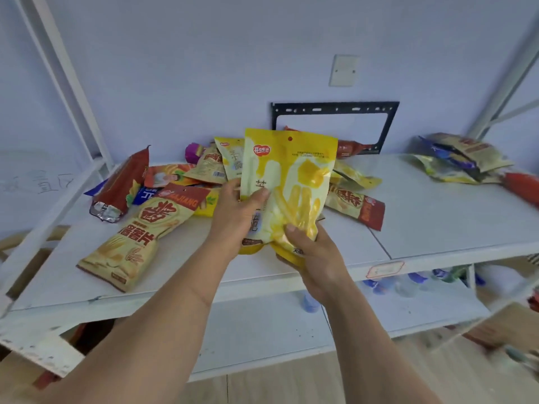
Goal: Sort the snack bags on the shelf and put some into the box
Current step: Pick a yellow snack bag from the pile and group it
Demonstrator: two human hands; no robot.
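A yellow snack bag [294, 170] stands upright in front of me, held by both hands above the white shelf [437, 217]. My left hand [236, 217] grips its left edge, thumb on the front. My right hand [312, 252] grips its lower right corner. The bag may be two stacked together; I cannot tell. Behind it lies a heap of snack bags: a large beige and red bag [137, 234], a dark red bag [122, 185], another yellow bag [230, 161] and a beige bag [355, 205]. No box shows in view.
A second small pile of bags [463, 161] lies at the shelf's far right. White uprights [67, 80] frame the shelf on both sides. A black wall bracket [335, 112] hangs behind. Bottles [408, 282] stand on the lower shelf. The shelf's front right part is bare.
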